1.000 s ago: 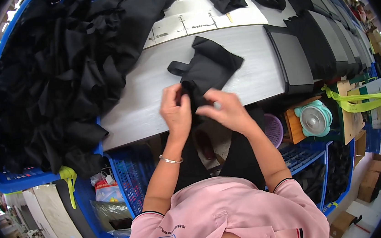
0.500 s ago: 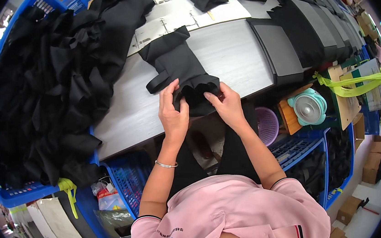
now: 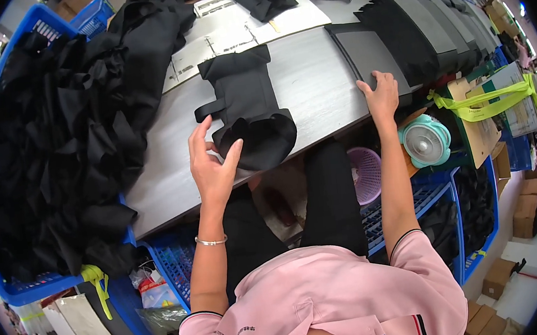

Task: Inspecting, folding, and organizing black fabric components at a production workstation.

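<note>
A black fabric pouch [image 3: 245, 92] lies on the white tabletop, its rounded open mouth toward me and a small loop on its left side. My left hand [image 3: 212, 166] is at the left rim of the mouth, thumb over the dark cloth and fingers spread apart beside it. My right hand [image 3: 383, 97] has reached the near left corner of a flat grey panel with black edges [image 3: 367, 51]. Its thumb is by the panel's left edge and its bent fingers rest on top, thumb and fingers apart; I see no firm grip.
A blue crate [image 3: 21, 288] heaped with black cloth [image 3: 65, 135] flanks the left side. Stacked grey-and-black panels [image 3: 419, 24] stand at the far right. A teal fan [image 3: 426, 140] and a purple basket [image 3: 366, 174] are below the table's right edge. White pattern boards [image 3: 229, 32] lie behind the pouch.
My right hand has left the pouch and moved right to the grey panel. My left hand has shifted slightly left and spread. The pouch now lies straighter, its mouth wider.
</note>
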Available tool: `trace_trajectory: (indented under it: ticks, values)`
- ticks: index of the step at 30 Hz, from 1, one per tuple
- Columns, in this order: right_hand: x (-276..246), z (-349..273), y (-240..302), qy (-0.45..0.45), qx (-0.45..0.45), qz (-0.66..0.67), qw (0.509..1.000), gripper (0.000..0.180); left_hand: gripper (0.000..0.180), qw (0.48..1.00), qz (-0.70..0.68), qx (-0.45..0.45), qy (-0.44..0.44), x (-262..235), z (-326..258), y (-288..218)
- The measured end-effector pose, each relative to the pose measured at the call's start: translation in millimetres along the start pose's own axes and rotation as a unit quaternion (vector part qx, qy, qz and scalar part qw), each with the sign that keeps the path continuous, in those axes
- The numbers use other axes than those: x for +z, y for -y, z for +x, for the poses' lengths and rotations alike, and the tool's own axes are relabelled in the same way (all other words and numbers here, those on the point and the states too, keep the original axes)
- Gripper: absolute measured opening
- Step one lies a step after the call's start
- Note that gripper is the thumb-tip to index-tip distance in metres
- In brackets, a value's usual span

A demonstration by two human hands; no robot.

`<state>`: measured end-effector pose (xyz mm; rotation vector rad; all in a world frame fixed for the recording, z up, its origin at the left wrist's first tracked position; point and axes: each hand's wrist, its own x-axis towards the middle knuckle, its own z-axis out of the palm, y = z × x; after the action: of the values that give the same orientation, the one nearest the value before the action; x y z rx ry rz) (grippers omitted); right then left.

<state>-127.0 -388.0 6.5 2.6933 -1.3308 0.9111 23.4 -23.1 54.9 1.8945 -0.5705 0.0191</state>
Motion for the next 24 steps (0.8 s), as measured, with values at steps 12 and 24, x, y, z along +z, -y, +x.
trace_trajectory:
  ticks: [12, 24]
  values:
    - [-9, 21, -28, -0.021, -0.047, 0.068, 0.996, 0.024, 0.046, 0.976, -0.202, -0.07, -0.044, -19, -78, -5]
    - [-182, -191, 139, 0.023, -0.365, 0.277, 0.889, 0.012, 0.118, 0.76, -0.529, -0.203, 0.317, 13, -113, -12]
